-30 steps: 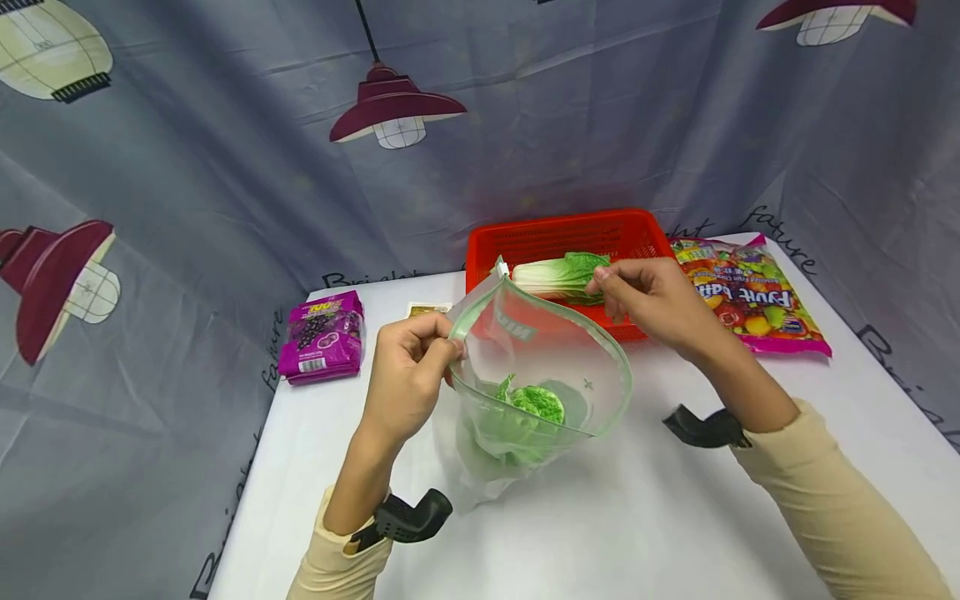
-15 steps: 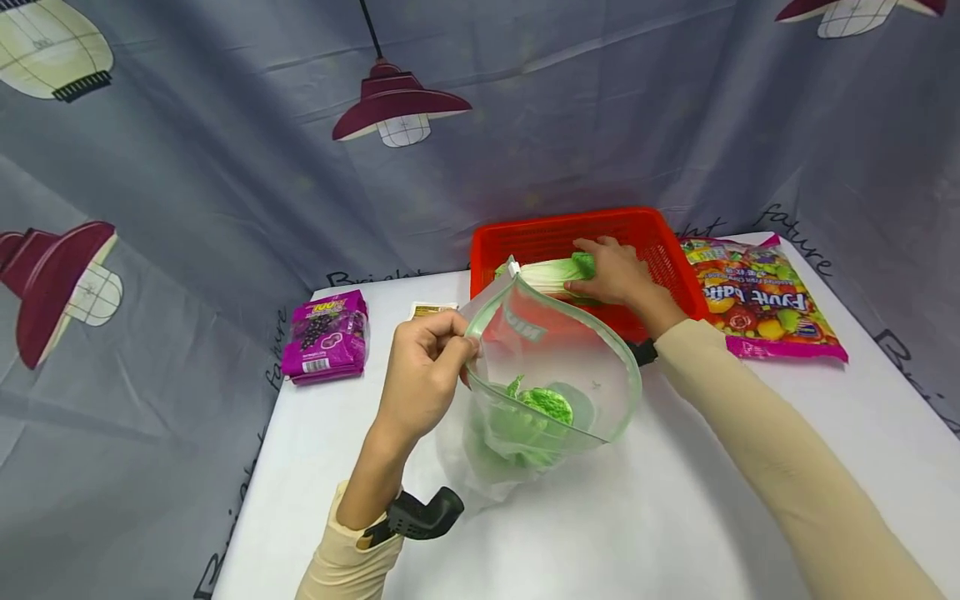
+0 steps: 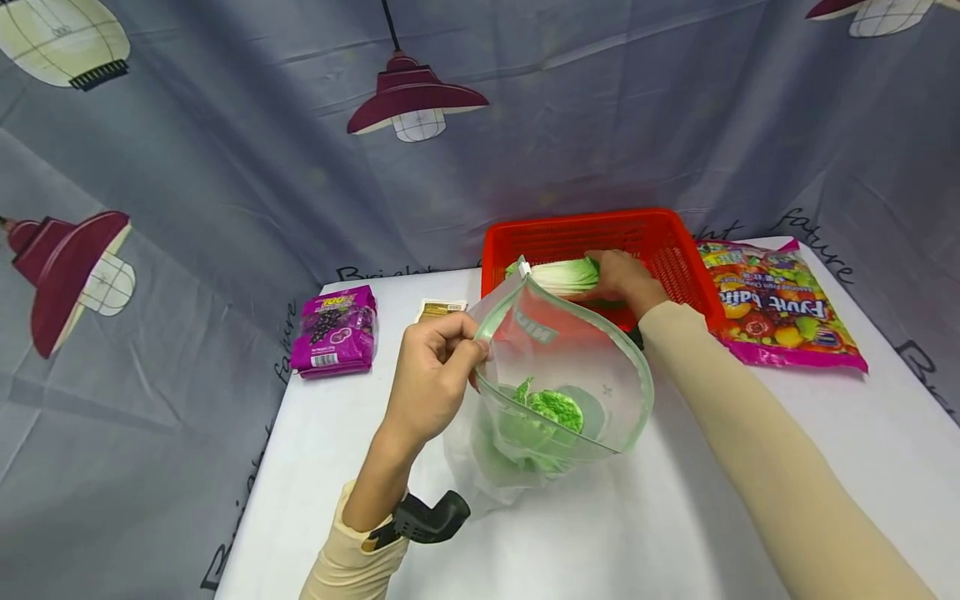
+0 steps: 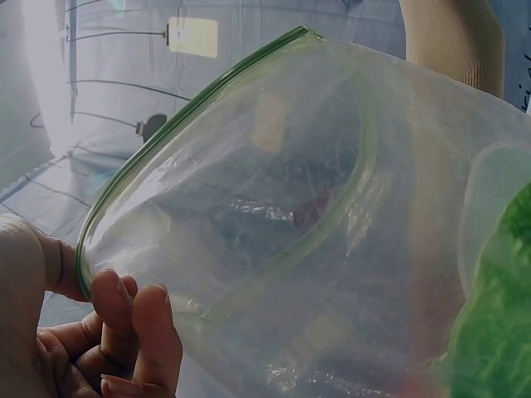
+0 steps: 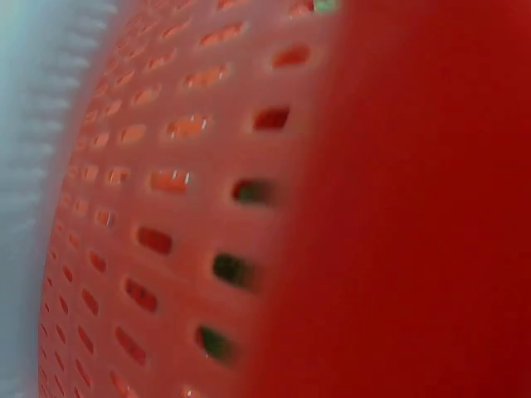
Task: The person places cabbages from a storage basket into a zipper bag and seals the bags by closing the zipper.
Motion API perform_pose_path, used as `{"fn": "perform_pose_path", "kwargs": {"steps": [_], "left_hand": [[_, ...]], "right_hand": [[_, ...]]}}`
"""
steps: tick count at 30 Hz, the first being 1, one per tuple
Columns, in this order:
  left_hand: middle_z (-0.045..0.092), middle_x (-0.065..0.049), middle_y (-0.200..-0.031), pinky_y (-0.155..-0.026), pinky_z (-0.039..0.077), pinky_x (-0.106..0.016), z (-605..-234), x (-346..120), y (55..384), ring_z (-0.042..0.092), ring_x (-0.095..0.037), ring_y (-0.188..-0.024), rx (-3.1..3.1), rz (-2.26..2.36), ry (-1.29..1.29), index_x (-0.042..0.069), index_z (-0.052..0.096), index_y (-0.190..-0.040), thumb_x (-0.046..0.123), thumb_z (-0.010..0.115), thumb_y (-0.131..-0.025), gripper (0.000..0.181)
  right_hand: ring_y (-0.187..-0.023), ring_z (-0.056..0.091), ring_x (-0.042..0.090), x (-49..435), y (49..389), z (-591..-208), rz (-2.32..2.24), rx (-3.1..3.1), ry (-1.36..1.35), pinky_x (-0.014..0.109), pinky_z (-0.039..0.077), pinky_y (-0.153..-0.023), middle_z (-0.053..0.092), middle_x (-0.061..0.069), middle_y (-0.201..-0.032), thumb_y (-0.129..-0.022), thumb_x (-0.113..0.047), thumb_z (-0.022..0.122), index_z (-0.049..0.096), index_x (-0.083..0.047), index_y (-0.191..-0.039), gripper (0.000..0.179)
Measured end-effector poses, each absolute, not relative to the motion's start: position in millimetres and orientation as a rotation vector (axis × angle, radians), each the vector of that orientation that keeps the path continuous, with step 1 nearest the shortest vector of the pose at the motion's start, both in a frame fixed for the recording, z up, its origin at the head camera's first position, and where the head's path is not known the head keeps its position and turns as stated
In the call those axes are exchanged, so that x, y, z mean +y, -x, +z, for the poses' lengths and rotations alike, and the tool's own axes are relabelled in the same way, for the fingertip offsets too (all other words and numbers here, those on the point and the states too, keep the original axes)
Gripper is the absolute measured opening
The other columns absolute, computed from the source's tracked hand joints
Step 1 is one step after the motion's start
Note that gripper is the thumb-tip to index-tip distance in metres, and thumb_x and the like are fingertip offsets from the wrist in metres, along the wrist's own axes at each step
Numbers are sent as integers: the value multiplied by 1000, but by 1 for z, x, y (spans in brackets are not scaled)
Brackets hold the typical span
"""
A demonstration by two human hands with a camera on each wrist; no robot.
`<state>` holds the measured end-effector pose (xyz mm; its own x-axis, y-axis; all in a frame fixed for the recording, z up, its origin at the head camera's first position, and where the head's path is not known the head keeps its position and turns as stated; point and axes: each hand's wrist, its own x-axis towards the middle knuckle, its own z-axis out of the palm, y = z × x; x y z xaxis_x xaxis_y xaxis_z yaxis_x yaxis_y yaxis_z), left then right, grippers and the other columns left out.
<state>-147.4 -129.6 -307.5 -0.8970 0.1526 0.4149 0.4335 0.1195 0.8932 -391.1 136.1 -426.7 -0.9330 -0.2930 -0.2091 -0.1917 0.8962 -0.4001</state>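
My left hand [image 3: 432, 375] pinches the green zip rim of a clear zip-lock bag [image 3: 600, 350], whose mouth gapes wide. Thumb and fingers on that rim also show in the left wrist view. Inside the bag lies a leafy green vegetable [image 3: 557, 408], blurred by the plastic. Behind the bag, my right hand [image 3: 621, 277] reaches into the red basket [image 3: 693, 279] and grips the leafy end of a Chinese cabbage [image 3: 562, 277] with pale stalks. Some of its fingers are hidden. The right wrist view shows only the basket's slotted wall [image 5: 178, 211] up close.
A purple grape-picture packet [image 3: 333, 332] lies at the table's left. Beside the basket, on the right, is a colourful fruit candy bag [image 3: 787, 312]. A small gold-and-white packet [image 3: 441, 310] lies behind my left hand. A grey printed curtain [image 3: 600, 125] hangs around the table.
My right hand has left the bag's mouth, moved into the basket and closed round the cabbage's leafy end. My left hand keeps its pinch; the view has shifted slightly.
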Motion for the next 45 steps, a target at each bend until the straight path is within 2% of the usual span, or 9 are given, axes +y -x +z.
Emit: {"fn": "perform_pose_path", "kwargs": {"steps": [7, 12, 21, 28, 32, 35, 37, 41, 45], "left_hand": [[52, -4, -52, -45, 43, -31, -308, -130, 146, 47, -28, -46, -2177, -1848, 581, 0, 58, -68, -3, 50, -82, 17], [52, -4, -52, -45, 43, -31, -308, -131, 144, 47, -24, -45, -2175, -1845, 581, 0, 58, -68, -3, 50, -82, 17], [52, -4, -52, -45, 43, -33, -308, -129, 142, 47, -20, -46, -2175, -1845, 579, 0, 58, -68, -2, 50, -82, 16], [53, -4, -52, -44, 42, -29, -309, -127, 140, 48, -20, -45, -2171, -1818, 580, 1, 58, -68, -2, 50, -83, 17], [52, -4, -52, -44, 41, -28, -311, -127, 141, 48, -21, -45, -2168, -1788, 562, -1, 58, -69, -2, 49, -83, 17], [51, -4, -52, -43, 40, -28, -312, -126, 142, 47, -27, -45, -2160, -1780, 554, 0, 58, -68, -2, 49, -83, 17], [51, -4, -52, -43, 40, -28, -312, -125, 143, 47, -31, -46, -2154, -1780, 557, 2, 59, -68, -2, 49, -83, 18], [52, -3, -53, -43, 39, -28, -312, -123, 143, 47, -32, -46, -2152, -1762, 547, 2, 60, -68, -3, 50, -84, 19], [53, -3, -54, -42, 38, -28, -314, -122, 143, 47, -27, -45, -2139, -1738, 540, -1, 59, -68, -3, 50, -84, 18]], "right_hand": [[-126, 42, 48, 142, 390, -423, -510, 2839, 375, 58, 39, -99, 51, 27, -135, -87, -18, 70, 53, -1, -138, 57], [-116, 52, 45, 149, 383, -419, -572, 2887, 432, 56, 44, -93, 60, 26, -126, -86, -12, 67, 63, -1, -129, 44], [-112, 55, 47, 164, 366, -400, -665, 2981, 549, 58, 46, -89, 61, 26, -123, -87, -13, 70, 63, -1, -128, 43], [-95, 62, 39, 167, 348, -376, -700, 3076, 672, 51, 50, -74, 66, 24, -117, -86, -12, 71, 67, -5, -125, 40], [-99, 62, 39, 168, 332, -360, -763, 3102, 745, 51, 49, -74, 66, 24, -116, -86, -10, 72, 68, -4, -124, 38], [-104, 61, 40, 171, 316, -347, -815, 3112, 791, 52, 49, -77, 65, 25, -117, -86, -9, 71, 68, -3, -123, 38], [-98, 62, 39, 174, 305, -339, -847, 3119, 816, 49, 49, -71, 66, 24, -116, -86, -9, 72, 68, -3, -123, 38], [-75, 58, 29, 181, 284, -325, -898, 3156, 883, 38, 42, -57, 69, 21, -110, -85, -8, 74, 68, -3, -123, 38], [-63, 51, 20, 187, 266, -313, -944, 3221, 982, 31, 39, -55, 72, 15, -102, -83, -6, 77, 71, -6, -120, 38]]}}
